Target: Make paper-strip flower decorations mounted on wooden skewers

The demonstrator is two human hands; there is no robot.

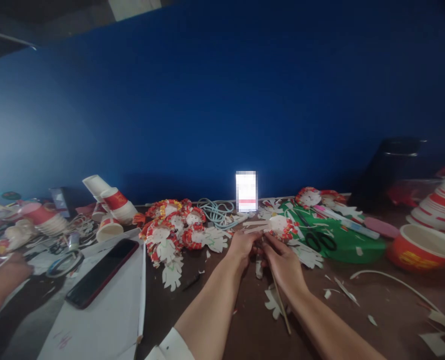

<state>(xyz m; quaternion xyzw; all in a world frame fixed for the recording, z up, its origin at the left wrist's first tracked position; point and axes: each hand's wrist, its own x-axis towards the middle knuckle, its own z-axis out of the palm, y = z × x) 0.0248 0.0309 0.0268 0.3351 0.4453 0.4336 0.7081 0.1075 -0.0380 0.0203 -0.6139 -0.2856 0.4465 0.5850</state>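
My left hand [245,246] and my right hand [283,259] meet over the table, fingers closed and close together. From under my right hand a thin wooden stick [281,302] slants down toward me, its upper end hidden by the fingers. Just beyond the fingertips is a paper craft piece [281,226] with a white round face and red-and-white ruffled edge. What my left fingers pinch is hidden. White hand-shaped paper cutouts [308,254] lie to the right of my right hand. Another white cutout [273,303] is partly under the stick.
Finished-looking paper crafts [169,225] are heaped left. A phone [102,272] rests on a white board [94,320]. Paper cups [119,205] stand behind it. On the right are black-handled scissors [322,242] on green sheet [357,250], and a red paper bowl [413,252]. Another person's hand [6,280] is far left.
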